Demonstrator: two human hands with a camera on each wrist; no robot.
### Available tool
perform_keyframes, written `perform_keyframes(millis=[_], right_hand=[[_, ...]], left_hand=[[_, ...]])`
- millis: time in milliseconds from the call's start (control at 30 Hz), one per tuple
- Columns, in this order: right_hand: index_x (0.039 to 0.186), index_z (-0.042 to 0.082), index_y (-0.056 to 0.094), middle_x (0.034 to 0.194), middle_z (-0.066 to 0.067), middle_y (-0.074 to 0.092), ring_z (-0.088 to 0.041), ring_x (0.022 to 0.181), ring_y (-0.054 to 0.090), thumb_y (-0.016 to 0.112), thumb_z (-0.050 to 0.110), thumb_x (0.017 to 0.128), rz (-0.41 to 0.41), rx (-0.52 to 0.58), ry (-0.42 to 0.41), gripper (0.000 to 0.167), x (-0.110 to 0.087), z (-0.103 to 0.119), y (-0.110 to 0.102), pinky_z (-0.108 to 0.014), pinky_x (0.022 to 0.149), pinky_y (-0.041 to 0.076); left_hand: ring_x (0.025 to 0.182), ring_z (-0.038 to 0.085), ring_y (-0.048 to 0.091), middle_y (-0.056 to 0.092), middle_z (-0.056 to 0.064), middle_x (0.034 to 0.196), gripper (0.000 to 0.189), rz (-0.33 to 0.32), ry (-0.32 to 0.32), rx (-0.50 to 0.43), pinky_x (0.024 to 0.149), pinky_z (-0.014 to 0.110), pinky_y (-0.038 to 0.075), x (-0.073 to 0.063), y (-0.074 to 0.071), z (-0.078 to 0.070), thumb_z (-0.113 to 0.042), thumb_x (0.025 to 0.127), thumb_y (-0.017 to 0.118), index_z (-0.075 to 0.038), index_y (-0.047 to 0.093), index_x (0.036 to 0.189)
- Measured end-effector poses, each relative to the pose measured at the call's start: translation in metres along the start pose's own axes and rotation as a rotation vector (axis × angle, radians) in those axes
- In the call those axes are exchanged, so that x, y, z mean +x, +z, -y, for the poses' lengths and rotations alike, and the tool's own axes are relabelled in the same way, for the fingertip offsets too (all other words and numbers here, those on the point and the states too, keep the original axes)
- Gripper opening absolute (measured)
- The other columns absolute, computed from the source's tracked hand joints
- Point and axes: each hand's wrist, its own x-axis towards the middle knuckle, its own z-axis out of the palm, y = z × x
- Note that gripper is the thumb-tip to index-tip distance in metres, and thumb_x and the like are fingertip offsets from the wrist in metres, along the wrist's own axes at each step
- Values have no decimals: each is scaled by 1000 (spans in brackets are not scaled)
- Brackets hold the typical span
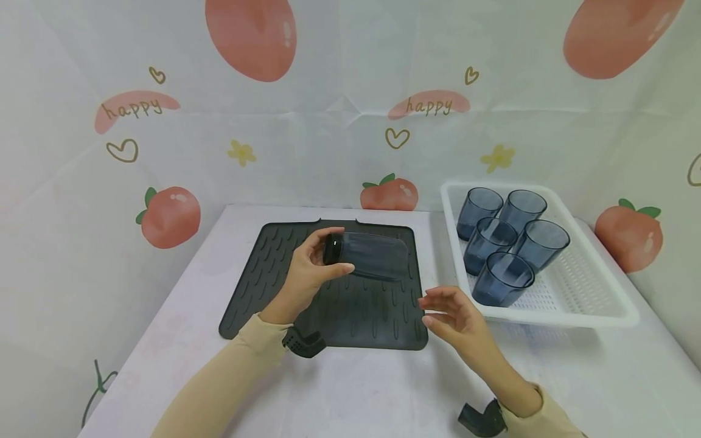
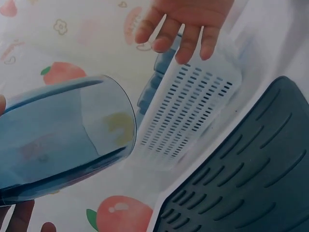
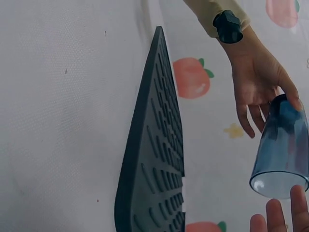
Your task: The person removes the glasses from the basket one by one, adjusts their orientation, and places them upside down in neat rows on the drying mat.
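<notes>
A blue-tinted drinking glass [image 1: 378,255] lies sideways in the air over a dark ridged drying mat [image 1: 350,322]. My left hand [image 1: 306,274] grips the glass by its base, thumb on the near side, and its rim points right. In the left wrist view, the glass [image 2: 67,135] shows see-through walls and an open mouth. My right hand [image 1: 457,319] is near the mat's right edge, fingers loosely bent and apart, with nothing in it. From the right wrist view, the right fingertips [image 3: 275,212] appear close to the rim of the glass [image 3: 280,150].
To the right stands a white perforated basket [image 1: 597,304] with several upright blue glasses [image 1: 504,280] grouped on its left side. Behind the white table [image 1: 372,395] hangs a cloth [image 1: 328,140] printed with peaches and hearts. Each wrist wears a black camera mount [image 1: 303,342].
</notes>
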Motion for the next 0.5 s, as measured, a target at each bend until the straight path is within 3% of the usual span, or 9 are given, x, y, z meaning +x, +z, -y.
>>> perform_keyframes(millis=[167, 500], right_hand=[[121, -13, 45, 110, 6, 64, -3, 103, 61, 62, -9, 88, -5, 3, -2, 38, 0, 0, 0, -16, 87, 50], [120, -11, 47, 110, 5, 65, -4, 104, 61, 62, -11, 87, -3, 23, -31, 37, 1, 0, -1, -17, 88, 51]], left_hand=[[112, 22, 54, 49, 17, 134, 67, -23, -3, -9, 87, 24, 53, 2, 1, 2, 2, 77, 77, -5, 49, 136], [102, 13, 59, 55, 2, 122, 67, -68, -1, -26, 77, 22, 54, 7, -3, 10, 12, 76, 72, -5, 41, 133]])
